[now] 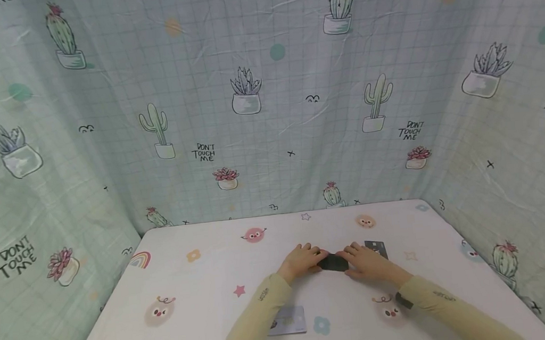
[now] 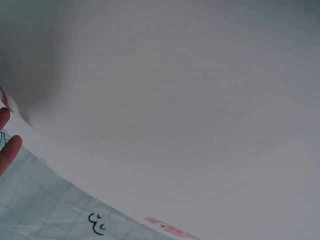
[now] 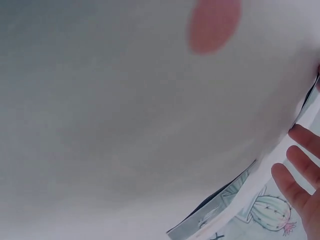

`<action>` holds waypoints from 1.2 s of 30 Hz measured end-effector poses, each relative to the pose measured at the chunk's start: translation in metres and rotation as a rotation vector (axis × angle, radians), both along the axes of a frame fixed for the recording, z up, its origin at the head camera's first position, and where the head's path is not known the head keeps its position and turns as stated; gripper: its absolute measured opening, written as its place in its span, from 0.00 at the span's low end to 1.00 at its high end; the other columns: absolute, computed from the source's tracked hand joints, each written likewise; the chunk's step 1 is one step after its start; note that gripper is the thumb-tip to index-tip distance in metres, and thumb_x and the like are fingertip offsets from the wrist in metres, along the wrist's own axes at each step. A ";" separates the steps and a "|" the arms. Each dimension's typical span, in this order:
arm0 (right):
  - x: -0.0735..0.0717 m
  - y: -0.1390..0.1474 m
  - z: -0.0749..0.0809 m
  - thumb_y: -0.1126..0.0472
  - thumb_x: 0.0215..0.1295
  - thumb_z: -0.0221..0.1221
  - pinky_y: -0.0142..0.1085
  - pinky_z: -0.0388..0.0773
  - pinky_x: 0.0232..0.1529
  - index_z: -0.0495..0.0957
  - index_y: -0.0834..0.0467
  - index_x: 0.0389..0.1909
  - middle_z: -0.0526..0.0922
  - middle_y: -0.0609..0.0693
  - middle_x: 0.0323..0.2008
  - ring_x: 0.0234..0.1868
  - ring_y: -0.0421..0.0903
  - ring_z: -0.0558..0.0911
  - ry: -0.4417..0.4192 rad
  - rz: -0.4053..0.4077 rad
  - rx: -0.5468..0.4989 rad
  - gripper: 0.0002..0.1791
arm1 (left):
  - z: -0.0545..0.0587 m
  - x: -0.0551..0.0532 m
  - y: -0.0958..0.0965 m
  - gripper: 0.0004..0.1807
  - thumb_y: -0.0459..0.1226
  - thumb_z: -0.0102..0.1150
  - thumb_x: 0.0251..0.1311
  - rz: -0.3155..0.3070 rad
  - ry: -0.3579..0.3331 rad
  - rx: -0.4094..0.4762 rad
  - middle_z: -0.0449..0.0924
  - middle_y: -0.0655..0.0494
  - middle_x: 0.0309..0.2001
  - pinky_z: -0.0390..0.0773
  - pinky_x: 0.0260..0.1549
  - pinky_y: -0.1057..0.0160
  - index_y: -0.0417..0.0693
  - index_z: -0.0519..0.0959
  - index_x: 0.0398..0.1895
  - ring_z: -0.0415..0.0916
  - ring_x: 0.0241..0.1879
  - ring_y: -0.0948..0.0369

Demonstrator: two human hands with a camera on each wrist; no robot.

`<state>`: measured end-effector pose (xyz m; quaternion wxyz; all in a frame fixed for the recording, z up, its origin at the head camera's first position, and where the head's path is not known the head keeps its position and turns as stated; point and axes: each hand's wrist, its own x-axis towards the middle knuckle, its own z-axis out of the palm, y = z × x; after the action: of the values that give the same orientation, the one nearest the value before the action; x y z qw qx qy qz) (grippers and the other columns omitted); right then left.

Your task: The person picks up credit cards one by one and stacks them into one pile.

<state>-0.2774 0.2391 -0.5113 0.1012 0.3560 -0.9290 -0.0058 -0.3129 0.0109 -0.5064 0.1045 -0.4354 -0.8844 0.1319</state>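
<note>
A plain dark card (image 1: 334, 263) sits between the two hands over the white table in the head view. My left hand (image 1: 301, 261) pinches its left end with thumb and index finger. The card's right end is pinched by my right hand (image 1: 367, 262); finger and thumb cover its corners. In the right wrist view, the dark card (image 3: 310, 92) appears edge-on at the index fingertip, while the other fingers (image 3: 290, 185) extend apart from it. Only two fingertips (image 2: 10, 152) show at the left wrist view's edge.
A black bank card (image 1: 376, 247) lies just beyond the right hand. Beside the left forearm is a pale card (image 1: 289, 320), partly covered by the sleeve. A small dark object (image 1: 404, 300) shows at the right sleeve's edge. Cactus-print curtains (image 1: 270, 138) surround the printed table (image 1: 242, 268).
</note>
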 end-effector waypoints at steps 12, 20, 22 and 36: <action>0.002 -0.006 0.005 0.51 0.52 0.59 0.36 0.71 0.38 0.70 0.57 0.51 0.74 0.47 0.37 0.37 0.42 0.69 0.052 0.056 0.012 0.26 | 0.000 0.000 -0.003 0.24 0.52 0.50 0.57 -0.036 -0.039 0.038 0.75 0.64 0.49 0.71 0.39 0.67 0.66 0.63 0.59 0.70 0.44 0.64; 0.002 -0.010 0.007 0.50 0.52 0.59 0.37 0.71 0.40 0.70 0.57 0.51 0.73 0.48 0.37 0.38 0.43 0.69 0.034 0.042 0.021 0.26 | -0.001 0.000 -0.004 0.24 0.51 0.51 0.57 -0.053 -0.060 0.046 0.75 0.63 0.48 0.70 0.40 0.68 0.65 0.64 0.58 0.70 0.44 0.64; 0.002 -0.010 0.006 0.50 0.51 0.60 0.37 0.71 0.39 0.70 0.57 0.50 0.73 0.48 0.37 0.38 0.43 0.69 0.040 0.044 0.020 0.26 | -0.001 0.000 -0.004 0.23 0.52 0.51 0.57 -0.053 -0.045 0.040 0.75 0.63 0.47 0.70 0.39 0.68 0.65 0.65 0.56 0.70 0.43 0.64; 0.001 -0.014 0.005 0.47 0.48 0.58 0.41 0.71 0.46 0.70 0.61 0.51 0.74 0.52 0.42 0.42 0.46 0.71 -0.014 -0.037 0.071 0.31 | 0.004 0.003 -0.003 0.22 0.54 0.55 0.52 -0.090 0.015 0.021 0.74 0.61 0.42 0.71 0.38 0.68 0.58 0.68 0.49 0.71 0.40 0.65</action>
<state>-0.2766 0.2252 -0.5063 0.0818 0.3421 -0.9353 -0.0383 -0.3101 0.0079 -0.5028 0.1216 -0.4728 -0.8643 0.1209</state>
